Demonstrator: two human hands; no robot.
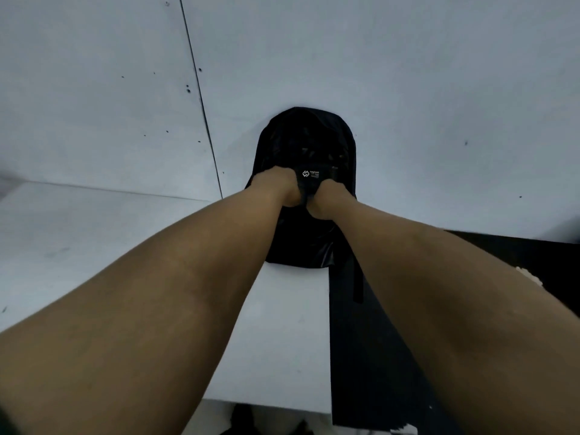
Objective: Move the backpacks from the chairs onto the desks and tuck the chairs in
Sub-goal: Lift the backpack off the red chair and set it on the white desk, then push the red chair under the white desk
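Observation:
A black backpack (309, 142) with a small white logo patch stands on the white desk (94, 233), its back leaning against the pale wall. My left hand (276, 186) and my right hand (329, 197) are both curled into the fabric at its middle, close together, gripping it from the front. A black strap hangs off the bag's lower right over the desk's edge. No chair shows in this view.
The pale wall (408, 89) with a vertical seam rises right behind the bag. A black surface (376, 356) adjoins the white desk on the right. Dark shapes show below the desk's near edge at the bottom.

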